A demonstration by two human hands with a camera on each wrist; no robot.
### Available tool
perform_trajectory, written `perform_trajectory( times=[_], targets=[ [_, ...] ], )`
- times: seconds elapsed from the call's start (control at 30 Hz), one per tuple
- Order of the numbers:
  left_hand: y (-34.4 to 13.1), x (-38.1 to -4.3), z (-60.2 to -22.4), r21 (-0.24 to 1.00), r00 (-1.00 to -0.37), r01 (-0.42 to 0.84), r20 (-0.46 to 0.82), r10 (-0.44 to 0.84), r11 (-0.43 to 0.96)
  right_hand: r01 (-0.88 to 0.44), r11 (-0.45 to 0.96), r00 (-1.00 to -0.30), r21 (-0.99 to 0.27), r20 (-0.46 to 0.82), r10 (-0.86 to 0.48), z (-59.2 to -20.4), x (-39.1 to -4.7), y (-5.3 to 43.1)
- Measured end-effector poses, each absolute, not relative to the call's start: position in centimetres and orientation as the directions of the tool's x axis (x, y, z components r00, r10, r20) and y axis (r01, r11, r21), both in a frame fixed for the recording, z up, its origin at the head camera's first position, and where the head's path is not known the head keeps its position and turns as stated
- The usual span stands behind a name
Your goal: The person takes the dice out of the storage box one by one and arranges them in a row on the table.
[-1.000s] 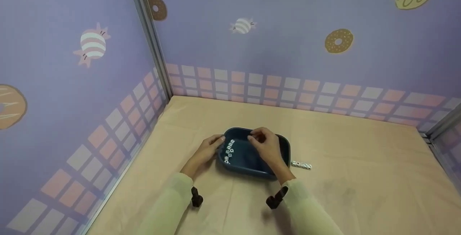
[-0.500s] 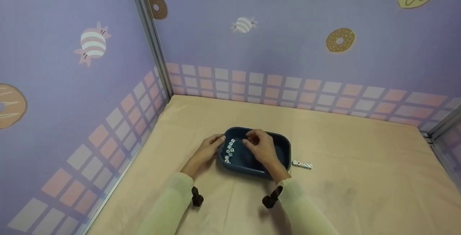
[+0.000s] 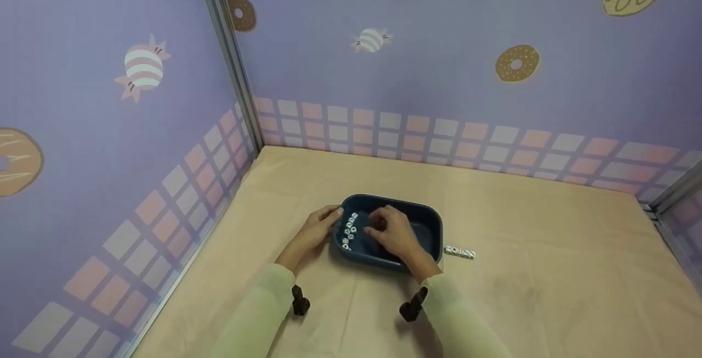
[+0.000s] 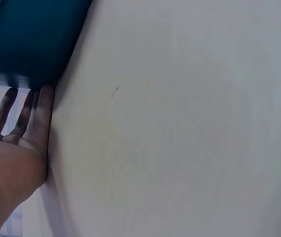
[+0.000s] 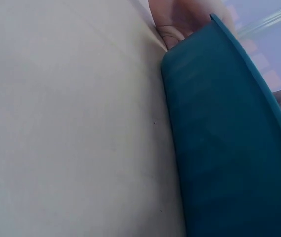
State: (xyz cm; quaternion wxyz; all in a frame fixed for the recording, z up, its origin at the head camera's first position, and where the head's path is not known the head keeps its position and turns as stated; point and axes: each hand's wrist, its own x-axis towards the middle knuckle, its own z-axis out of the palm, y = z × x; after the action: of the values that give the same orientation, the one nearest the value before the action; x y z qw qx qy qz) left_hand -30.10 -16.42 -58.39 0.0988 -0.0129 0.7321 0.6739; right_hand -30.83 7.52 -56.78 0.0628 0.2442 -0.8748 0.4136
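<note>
A dark blue tray with rounded corners sits on the cloth. Along its left inside lie several white dice, loosely lined up. My left hand holds the tray by its left side, thumb at the rim and fingers against the outer wall, as the left wrist view shows. Reaching into the tray, my right hand is just right of the dice, fingers bent and a gap between thumb and forefinger. No die shows between them. In the right wrist view the tray's wall hides most of that hand.
A straight row of several dice lies on the cloth just right of the tray. A pale cloth covers the table. Patterned walls stand behind and to the left.
My right hand has moved left and slightly nearer inside the tray, toward the dice. My left hand, the tray and the dice row outside have stayed in place.
</note>
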Motion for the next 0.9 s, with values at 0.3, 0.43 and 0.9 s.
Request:
perform_trajectory(
  times=[0.3,0.43,0.9],
  targets=[
    [-16.42,-30.1,-58.24,0.981,-0.981,-0.148,-0.162,0.11,0.122,-0.461,0.553,-0.871,-0.694,0.234,-0.433,-56.76,-30.73,7.58],
    [-16.43,-30.1,-58.23,0.981,-0.977,-0.16,-0.173,0.122,0.108,-0.451,0.569,-0.874,-0.688,0.21,-0.438,-56.94,-30.79,7.61],
    [-16.34,-30.44,-58.48,0.977,-0.987,-0.106,-0.126,0.099,0.185,-0.481,0.537,-0.858,-0.693,0.247,-0.45,-56.54,-31.22,7.19]
  ],
)
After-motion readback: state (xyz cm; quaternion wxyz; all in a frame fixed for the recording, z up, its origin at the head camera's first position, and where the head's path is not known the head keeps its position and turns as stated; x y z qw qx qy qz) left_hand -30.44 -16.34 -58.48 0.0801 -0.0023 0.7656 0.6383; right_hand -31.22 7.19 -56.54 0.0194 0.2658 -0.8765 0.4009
